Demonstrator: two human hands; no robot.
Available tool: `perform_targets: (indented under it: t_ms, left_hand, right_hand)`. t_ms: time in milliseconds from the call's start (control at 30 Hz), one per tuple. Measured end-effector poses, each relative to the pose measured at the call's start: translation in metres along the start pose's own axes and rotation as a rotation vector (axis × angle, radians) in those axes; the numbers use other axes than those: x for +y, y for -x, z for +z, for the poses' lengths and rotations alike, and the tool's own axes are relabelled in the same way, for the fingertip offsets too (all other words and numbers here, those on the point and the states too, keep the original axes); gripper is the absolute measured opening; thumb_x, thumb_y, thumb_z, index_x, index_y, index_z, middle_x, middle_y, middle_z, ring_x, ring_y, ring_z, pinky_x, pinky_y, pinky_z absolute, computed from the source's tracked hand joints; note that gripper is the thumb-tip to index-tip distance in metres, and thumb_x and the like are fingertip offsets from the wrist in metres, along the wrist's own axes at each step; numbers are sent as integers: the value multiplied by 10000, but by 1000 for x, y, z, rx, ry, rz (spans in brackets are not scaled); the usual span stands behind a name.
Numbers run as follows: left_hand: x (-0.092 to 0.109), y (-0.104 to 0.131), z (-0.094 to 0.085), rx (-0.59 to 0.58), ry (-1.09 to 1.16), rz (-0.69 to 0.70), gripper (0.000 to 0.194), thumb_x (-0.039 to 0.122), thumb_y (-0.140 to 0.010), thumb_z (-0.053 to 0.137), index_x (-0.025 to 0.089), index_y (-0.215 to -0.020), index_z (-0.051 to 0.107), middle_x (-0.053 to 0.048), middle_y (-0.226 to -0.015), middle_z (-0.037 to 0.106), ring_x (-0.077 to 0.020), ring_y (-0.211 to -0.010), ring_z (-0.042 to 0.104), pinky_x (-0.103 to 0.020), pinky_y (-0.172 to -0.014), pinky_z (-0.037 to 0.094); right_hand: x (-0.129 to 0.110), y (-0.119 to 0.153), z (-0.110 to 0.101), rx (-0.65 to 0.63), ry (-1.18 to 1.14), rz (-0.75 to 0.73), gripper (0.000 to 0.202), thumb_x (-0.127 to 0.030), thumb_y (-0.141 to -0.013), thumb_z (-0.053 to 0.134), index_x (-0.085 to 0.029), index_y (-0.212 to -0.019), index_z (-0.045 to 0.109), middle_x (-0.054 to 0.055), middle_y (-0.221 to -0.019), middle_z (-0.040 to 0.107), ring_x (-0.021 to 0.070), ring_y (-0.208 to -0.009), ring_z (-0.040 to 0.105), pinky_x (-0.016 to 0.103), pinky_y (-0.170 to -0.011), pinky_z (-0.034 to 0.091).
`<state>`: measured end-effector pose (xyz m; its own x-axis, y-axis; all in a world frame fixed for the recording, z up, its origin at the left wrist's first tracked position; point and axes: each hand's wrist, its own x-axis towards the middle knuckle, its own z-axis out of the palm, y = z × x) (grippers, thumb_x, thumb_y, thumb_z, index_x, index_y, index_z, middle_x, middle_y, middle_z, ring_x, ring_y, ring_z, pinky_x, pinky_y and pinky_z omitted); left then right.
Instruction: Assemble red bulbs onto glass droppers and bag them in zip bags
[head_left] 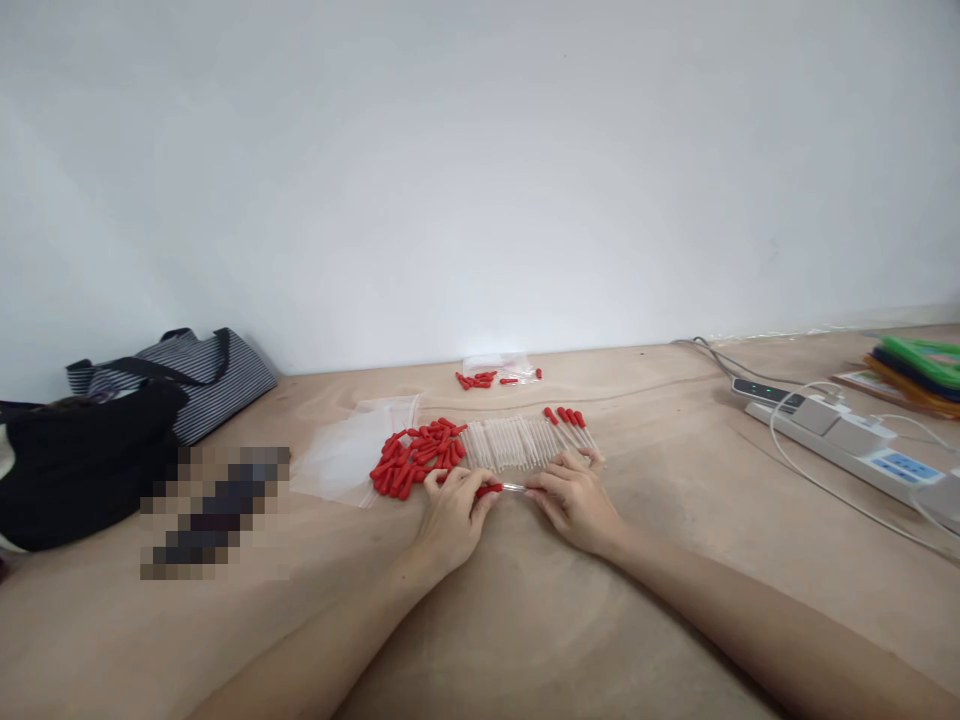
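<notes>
My left hand (454, 508) is closed on a red rubber bulb (489, 490), beside the right edge of a pile of red bulbs (409, 458). My right hand (576, 498) pinches a thin clear tube (514, 487), whose left end meets the bulb between my hands. Just beyond my fingers lies a row of thin clear tubes (504, 443), side by side. At the row's right end several tubes carry red bulbs (570, 416) on their far ends.
Clear plastic bags (352, 450) lie left of the pile. Near the wall are more red bulbs (476, 380) by another bag (495, 365). A striped bag (217, 385) and black bag (97, 465) stand left; a power strip (847, 445) with cables and coloured trays (919, 365) lie right.
</notes>
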<state>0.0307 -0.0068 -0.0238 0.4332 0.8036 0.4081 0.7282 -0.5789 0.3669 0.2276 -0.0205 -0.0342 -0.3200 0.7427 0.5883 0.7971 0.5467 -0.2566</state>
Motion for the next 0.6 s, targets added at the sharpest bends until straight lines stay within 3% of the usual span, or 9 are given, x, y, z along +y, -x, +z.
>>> perform_targets:
  t_ms: [300, 600]
  left_hand:
    - [2, 0, 1, -9, 35, -50, 68, 200, -821, 491, 220, -807, 554, 33, -810, 640, -159, -811, 544, -408, -876, 204]
    - [4, 2, -3, -73, 26, 21, 102, 173, -816, 466, 221, -798, 554, 25, -787, 635, -161, -807, 544, -462, -923, 164]
  right_hand:
    - [-4, 3, 2, -35, -64, -69, 174, -248, -844, 472, -261, -852, 646, -10, -689, 618, 138, -756, 460, 379, -822, 173]
    - [-4, 2, 1, -40, 51, -211, 175, -139, -790, 473, -219, -796, 628, -17, -631, 569, 133, -742, 439, 374, -815, 162]
